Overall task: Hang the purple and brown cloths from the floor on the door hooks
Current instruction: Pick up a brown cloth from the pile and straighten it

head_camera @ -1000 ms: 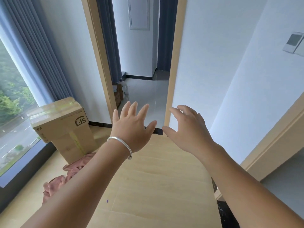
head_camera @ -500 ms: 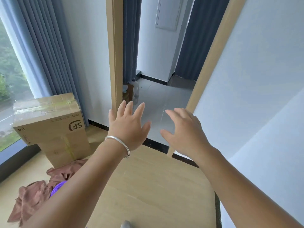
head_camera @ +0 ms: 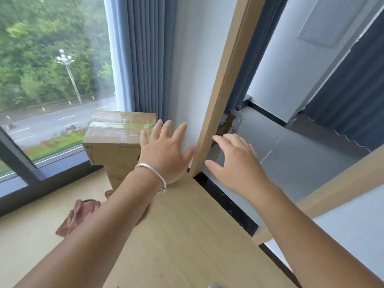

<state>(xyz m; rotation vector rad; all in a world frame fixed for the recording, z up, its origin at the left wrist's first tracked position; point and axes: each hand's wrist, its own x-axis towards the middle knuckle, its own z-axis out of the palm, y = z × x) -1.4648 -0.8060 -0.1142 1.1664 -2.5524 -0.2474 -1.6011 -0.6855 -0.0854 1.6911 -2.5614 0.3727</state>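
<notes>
Both hands reach forward with fingers spread and hold nothing: the left hand (head_camera: 166, 151), with a silver bracelet (head_camera: 152, 175) on its wrist, and the right hand (head_camera: 236, 165). The brown cloth (head_camera: 80, 214) lies crumpled on the wooden floor (head_camera: 187, 235) beside a cardboard box (head_camera: 116, 140), partly hidden under the left forearm.

Both forearms are bare from the lower frame edge to the wrists; no sleeve, glove or watch is visible. The left hand (head_camera: 166, 151) carries one item at the wrist: a thin, round silver metal bangle (head_camera: 152, 175). The bangle has a polished, light-reflecting surface and sits loosely, slanted across the wrist, its lower end just past the wrist edge. The right hand (head_camera: 239, 165) carries no ring, band or other worn item. Fingernails on both hands are short and unpainted.
</notes>
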